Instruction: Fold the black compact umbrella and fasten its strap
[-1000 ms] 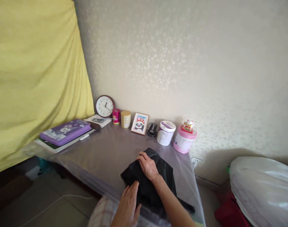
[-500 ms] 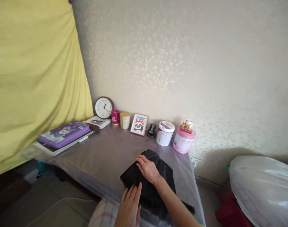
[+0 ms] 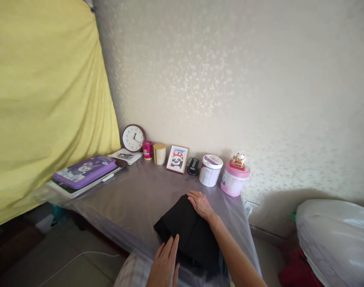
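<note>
A folded black cloth [image 3: 186, 233] lies on the near part of a table covered with a grey-purple sheet [image 3: 140, 195]. My left hand [image 3: 165, 263] lies flat on the cloth's near left edge, fingers stretched out and together. My right hand [image 3: 201, 204] rests palm down on the cloth's far right corner, fingers extended and pressing on the fabric. Neither hand grips anything.
Along the wall stand a round clock [image 3: 134, 138], a red tin [image 3: 147, 150], a yellow tin [image 3: 159, 153], a panda picture frame [image 3: 177, 158], a white tub [image 3: 210, 170] and a pink tub [image 3: 235, 178]. A purple case [image 3: 85, 171] lies at left. A yellow curtain [image 3: 44, 103] hangs left; a white bag [image 3: 337, 235] sits right.
My right hand has slid from the middle of the cloth to its far right corner, and the cloth now lies flatter and more neatly folded. My left hand stays on the near edge.
</note>
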Demonstrator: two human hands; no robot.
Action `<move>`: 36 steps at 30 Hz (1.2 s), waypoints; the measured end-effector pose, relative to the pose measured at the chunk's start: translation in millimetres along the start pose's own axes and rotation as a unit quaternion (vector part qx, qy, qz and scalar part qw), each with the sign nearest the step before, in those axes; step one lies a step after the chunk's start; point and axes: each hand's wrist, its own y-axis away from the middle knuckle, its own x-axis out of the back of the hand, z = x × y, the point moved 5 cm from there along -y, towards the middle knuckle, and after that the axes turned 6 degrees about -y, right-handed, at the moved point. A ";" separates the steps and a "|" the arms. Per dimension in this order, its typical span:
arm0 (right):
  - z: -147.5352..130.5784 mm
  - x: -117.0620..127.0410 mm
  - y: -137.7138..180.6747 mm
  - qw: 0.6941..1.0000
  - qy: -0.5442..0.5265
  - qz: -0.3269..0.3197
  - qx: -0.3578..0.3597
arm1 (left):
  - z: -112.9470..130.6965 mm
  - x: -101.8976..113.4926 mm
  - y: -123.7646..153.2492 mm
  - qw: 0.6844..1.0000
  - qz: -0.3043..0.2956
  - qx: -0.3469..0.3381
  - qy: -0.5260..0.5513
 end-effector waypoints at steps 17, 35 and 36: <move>-19.0 10.7 9.4 1.000 -0.027 -0.006 0.004 | 2.6 15.3 0.4 0.996 0.033 0.069 0.048; -31.0 75.2 159.9 0.994 -0.011 -0.105 0.024 | -2.1 16.7 -1.5 0.991 0.007 0.081 0.107; -33.0 73.8 160.1 0.994 -0.007 -0.103 0.028 | -3.0 16.6 -1.5 0.990 0.011 0.083 0.111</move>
